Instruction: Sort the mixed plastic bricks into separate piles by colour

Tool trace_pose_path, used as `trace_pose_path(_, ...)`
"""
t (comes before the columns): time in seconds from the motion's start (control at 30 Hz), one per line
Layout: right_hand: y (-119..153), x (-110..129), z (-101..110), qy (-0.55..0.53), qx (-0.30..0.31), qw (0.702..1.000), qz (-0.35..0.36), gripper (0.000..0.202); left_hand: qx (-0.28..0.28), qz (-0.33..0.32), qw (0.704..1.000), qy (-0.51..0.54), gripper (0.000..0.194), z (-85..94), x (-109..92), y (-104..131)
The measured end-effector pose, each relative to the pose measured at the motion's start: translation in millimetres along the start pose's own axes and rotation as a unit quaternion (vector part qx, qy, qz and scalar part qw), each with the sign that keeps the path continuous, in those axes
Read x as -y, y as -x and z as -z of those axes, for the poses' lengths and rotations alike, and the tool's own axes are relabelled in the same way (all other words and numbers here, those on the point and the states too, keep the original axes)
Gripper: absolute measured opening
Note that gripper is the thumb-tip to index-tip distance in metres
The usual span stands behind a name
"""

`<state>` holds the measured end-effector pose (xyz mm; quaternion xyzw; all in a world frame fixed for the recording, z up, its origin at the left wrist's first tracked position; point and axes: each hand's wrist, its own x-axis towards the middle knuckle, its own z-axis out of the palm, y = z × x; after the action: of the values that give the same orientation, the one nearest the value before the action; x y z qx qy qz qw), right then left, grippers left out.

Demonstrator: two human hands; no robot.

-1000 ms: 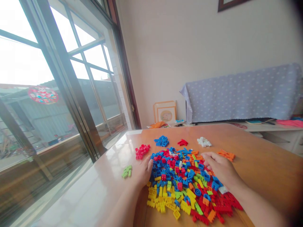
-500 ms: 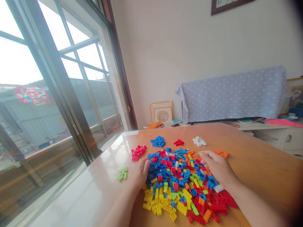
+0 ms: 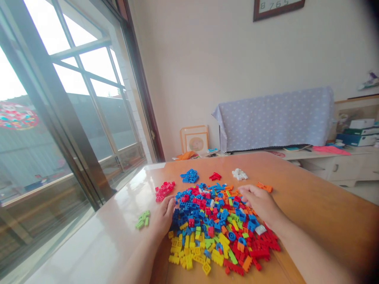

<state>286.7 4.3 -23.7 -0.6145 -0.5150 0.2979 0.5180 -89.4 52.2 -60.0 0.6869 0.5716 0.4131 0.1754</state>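
Note:
A large heap of mixed toy building bricks (image 3: pixel 207 221) lies on the wooden table. Its far left is mostly blue, the near left yellow and the near right red. Against the heap's left edge rests my left hand (image 3: pixel 164 211), its fingers curled together beside the blue bricks; the fingertips are partly hidden. My right hand (image 3: pixel 257 199) is at the far right edge, by orange and blue bricks, with thumb and fingers drawn together. Anything held in either hand is too small or hidden to make out.
Small sorted groups surround the heap: light green bricks (image 3: pixel 143 220), pink bricks (image 3: pixel 164 191), blue bricks (image 3: pixel 190 176), red bricks (image 3: pixel 215 176), white bricks (image 3: pixel 239 174) and orange bricks (image 3: pixel 264 187). The table (image 3: pixel 319 213) borders a window (image 3: pixel 97 106) at left. Behind stands a cloth-covered object (image 3: pixel 275 120).
The view has turned to the right, so the table and bricks sit further left in the picture. Both hands stay at about the same places beside the heap.

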Motion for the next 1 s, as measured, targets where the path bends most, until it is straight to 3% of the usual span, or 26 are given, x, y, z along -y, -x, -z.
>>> trace_pose_path(0.13, 1, 7, 5, 0.018, 0.030, 0.999, -0.016, 0.033, 0.021, -0.003, 1.000, -0.004, 0.046, 2.3, 2, -1)
trace_pose_path(0.3, 4, 4, 8, 0.049, 0.132, 0.990, -0.027, 0.023, 0.047, -0.006, 0.999, 0.021, 0.046, 3.0, -5, 2)
trace_pose_path(0.5, 15, -3, -5, 0.118, 0.185, 0.974, 0.057, 0.026, 0.074, -0.017, 0.994, 0.081, 0.050, -0.7, -5, 3)
trace_pose_path(0.63, 18, -1, -9, 0.174, 0.170, 0.961, 0.133, 0.031, 0.031, -0.027, 0.997, 0.067, 0.048, -0.4, -5, 1)
trace_pose_path(0.77, 10, -5, -4, 0.190, 0.112, 0.967, 0.131, 0.026, -0.055, -0.060, 0.996, 0.040, 0.046, 5.8, -12, -3)
trace_pose_path(0.87, 3, -10, 3, 0.180, 0.090, 0.973, 0.110, 0.023, -0.120, -0.080, 0.989, 0.036, 0.043, 14.0, -27, -3)
trace_pose_path(1.0, -2, -12, 13, 0.172, 0.067, 0.977, 0.105, 0.021, -0.163, -0.050, 0.979, 0.115, 0.041, 29.3, -59, 0)
